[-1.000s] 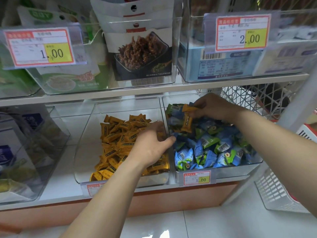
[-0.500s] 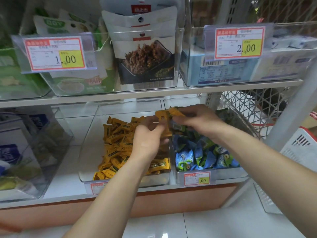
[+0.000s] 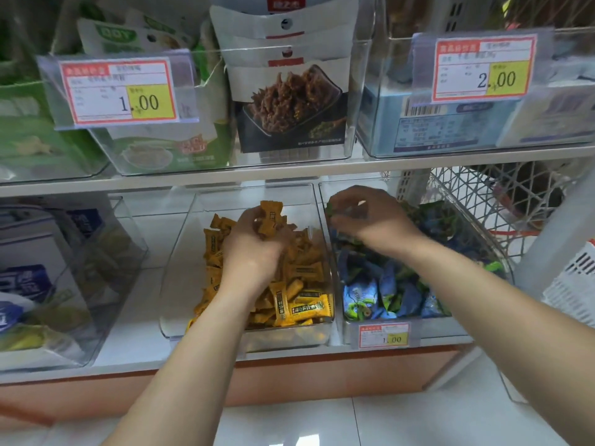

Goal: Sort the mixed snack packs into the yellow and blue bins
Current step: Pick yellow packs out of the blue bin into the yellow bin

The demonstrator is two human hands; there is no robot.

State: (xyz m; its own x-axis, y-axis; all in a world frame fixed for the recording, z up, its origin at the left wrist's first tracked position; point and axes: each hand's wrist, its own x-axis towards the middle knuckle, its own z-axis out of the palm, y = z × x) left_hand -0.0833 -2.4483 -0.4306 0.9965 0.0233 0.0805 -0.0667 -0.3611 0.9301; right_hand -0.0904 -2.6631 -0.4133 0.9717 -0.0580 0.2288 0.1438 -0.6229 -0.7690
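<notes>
Seen from the head camera, the left hand (image 3: pixel 254 252) is above the yellow bin (image 3: pixel 180 259), its fingers curled round a few yellow packs (image 3: pixel 269 217) held over the heap (image 3: pixel 302 304) inside it. The right hand (image 3: pixel 370 220) reaches into the blue bin (image 3: pixel 444 329), just right of the yellow bin, with fingers bent onto the blue-green packs (image 3: pixel 380 294); whether it grips 1 cannot be told. The packs look light, soft and slick-filmed, so pinching a crimped end or across the middle should hold best.
</notes>
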